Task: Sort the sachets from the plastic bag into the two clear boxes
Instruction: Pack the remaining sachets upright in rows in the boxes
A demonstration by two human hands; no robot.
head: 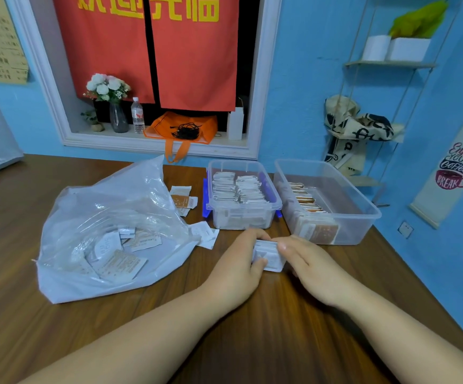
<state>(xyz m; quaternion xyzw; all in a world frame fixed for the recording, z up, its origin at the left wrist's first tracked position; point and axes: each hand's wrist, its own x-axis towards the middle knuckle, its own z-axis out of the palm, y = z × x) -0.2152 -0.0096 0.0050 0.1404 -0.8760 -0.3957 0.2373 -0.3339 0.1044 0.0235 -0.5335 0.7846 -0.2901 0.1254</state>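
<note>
A small stack of white sachets (pixel 269 254) stands on the wooden table between my hands. My left hand (pixel 238 264) grips its left side and my right hand (pixel 308 261) grips its right side. Left of them lies the clear plastic bag (pixel 108 225), open, with several white and brown sachets inside. Behind my hands stand two clear boxes. The left box (pixel 242 194) is packed with rows of white sachets. The larger right box (pixel 327 200) holds a row of brown sachets along its left side.
Loose sachets lie on the table: brown ones (pixel 183 199) behind the bag and white ones (pixel 207 234) beside it. The table's right edge (pixel 429 289) runs close to the blue wall. A window ledge with an orange bag (pixel 182 128) is behind.
</note>
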